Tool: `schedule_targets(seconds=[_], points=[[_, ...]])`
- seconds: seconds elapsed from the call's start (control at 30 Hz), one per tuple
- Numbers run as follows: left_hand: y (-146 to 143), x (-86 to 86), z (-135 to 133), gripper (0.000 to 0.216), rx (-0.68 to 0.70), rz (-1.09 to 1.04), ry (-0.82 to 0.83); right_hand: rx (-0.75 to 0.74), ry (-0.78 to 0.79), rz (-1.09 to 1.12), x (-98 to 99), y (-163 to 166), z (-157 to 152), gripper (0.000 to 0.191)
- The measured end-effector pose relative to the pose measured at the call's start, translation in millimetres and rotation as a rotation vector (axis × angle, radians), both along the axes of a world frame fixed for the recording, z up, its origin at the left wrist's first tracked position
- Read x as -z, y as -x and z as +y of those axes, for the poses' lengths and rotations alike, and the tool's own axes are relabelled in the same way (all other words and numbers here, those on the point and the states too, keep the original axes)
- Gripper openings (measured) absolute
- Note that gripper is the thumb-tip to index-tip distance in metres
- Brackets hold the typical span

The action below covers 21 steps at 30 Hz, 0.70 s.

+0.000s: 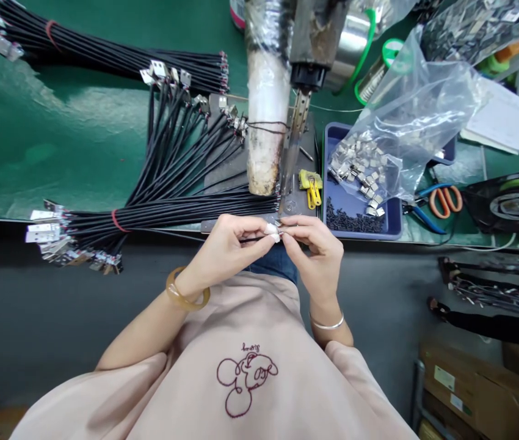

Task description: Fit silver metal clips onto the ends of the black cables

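Observation:
My left hand (245, 237) is closed in a pinch on the end of a black cable (174, 234), which runs out to the left along the bench edge. White wrapping covers its thumb tip and a fingertip. My right hand (312, 244) meets it fingertip to fingertip, pinched at the cable's end; the small piece between those fingers is too hidden to name. Just beyond both hands lies a bundle of black cables (186, 211) tied with a red band, with metal connectors (49, 232) at its left end, overhanging the edge.
A hot-air nozzle (300, 116) and a wrapped tube (266, 122) hang down ahead. To the right stand a blue tray (394, 226) of metal shells and small black pieces, a yellow cutter (312, 188), pliers (428, 220) and orange-handled scissors (445, 201). More cables (117, 58) lie back left.

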<state>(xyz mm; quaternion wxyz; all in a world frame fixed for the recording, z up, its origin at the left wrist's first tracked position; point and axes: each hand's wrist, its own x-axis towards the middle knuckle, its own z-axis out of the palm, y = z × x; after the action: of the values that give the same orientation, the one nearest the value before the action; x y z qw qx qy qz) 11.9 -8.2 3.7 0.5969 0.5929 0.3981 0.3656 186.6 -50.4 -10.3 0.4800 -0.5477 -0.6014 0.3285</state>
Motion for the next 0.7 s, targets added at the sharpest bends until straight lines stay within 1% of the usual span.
schedule_targets(seconds=[0.2,0.33,0.5,0.7], points=[[0.1,1.4,0.1,0.011,0.012,-0.023,-0.005,-0.008,-0.064,-0.028,-0.3,0.1,-0.5,0.015],[2.6,2.5,0.9,0.013,0.053,-0.008,0.005,-0.021,-0.023,0.007,0.5,-0.4,-0.4,0.011],[7.4,2.8,2.2,0.021,0.098,0.021,0.030,-0.037,0.032,0.051,1.8,-1.8,-0.8,0.008],[9.1,2.7,1.0,0.020,0.115,-0.022,0.058,-0.055,0.015,0.088,2.1,-0.6,-1.1,0.009]])
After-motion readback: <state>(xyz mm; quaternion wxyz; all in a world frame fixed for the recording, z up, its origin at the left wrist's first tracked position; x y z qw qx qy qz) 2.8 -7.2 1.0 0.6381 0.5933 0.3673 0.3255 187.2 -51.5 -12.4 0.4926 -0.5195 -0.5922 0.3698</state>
